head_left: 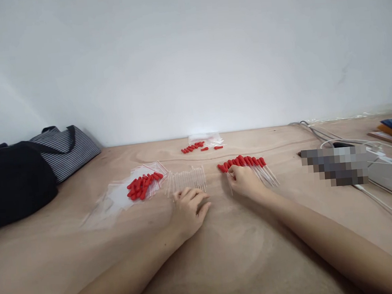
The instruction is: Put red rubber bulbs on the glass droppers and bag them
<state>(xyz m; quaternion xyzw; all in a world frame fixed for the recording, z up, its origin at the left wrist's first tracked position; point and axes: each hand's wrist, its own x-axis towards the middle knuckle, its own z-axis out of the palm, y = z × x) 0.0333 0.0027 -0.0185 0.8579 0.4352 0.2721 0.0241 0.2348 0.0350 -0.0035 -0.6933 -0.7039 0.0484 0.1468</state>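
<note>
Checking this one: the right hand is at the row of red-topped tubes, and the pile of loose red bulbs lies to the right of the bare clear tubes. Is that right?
Not quite: the head view shows the pile of loose red bulbs left of the bare clear tubes. The right hand is at the row of red-topped tubes.

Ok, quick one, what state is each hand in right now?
Left hand: open, fingers loosely spread at the near ends of the clear tubes.
Right hand: fingers closed, apparently on a red-topped tube.
</note>
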